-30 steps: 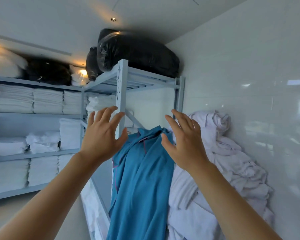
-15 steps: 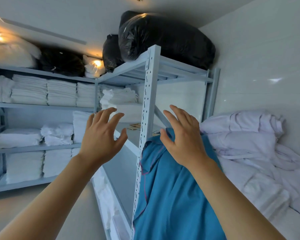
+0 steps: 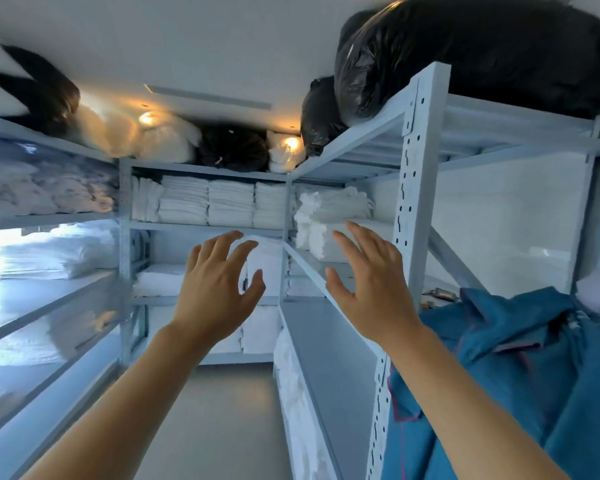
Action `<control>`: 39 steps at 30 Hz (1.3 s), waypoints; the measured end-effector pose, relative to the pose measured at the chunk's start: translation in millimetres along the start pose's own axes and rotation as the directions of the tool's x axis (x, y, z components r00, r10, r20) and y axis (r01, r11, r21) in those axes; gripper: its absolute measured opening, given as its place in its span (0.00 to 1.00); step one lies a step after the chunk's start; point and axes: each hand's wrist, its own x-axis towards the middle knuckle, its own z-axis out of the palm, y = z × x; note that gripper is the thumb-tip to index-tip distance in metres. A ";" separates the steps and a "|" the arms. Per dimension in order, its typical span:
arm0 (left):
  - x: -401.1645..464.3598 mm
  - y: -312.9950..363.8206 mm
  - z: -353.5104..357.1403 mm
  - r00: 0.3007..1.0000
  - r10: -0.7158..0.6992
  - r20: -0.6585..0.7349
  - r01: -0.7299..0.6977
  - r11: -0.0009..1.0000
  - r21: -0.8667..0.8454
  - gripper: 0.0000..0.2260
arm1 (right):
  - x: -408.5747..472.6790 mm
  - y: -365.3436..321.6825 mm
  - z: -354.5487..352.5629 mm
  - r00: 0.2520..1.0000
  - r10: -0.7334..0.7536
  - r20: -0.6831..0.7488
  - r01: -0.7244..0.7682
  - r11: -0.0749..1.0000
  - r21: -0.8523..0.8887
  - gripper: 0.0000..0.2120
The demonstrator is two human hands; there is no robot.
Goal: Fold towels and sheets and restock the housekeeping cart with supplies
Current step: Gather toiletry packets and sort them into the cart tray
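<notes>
Both your hands are raised in front of you with fingers spread, and neither grip holds anything: the left hand [image 3: 215, 289] and right hand [image 3: 371, 285] hang in the air short of the shelves. The folded white towels [image 3: 219, 202] sit stacked on the back shelf [image 3: 205, 227], well apart from your fingers. If you grab a stack from its middle, I judge the pile above could slide and unfold. Reaching past the perforated upright post [image 3: 409, 188] risks knocking your right wrist on it. The blue cloth [image 3: 520, 358] heaped at your right could snag an arm. Overhead, black bags [image 3: 465, 53] overhang the top shelf edge. The room is narrow, with grey racks on three sides.
</notes>
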 end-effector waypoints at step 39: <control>155.6 -441.0 257.1 0.988 -0.150 0.043 0.148 0.988 0.041 0.23 | 248.1 -22.6 490.2 0.990 0.001 0.142 -0.026 0.985 0.172 0.27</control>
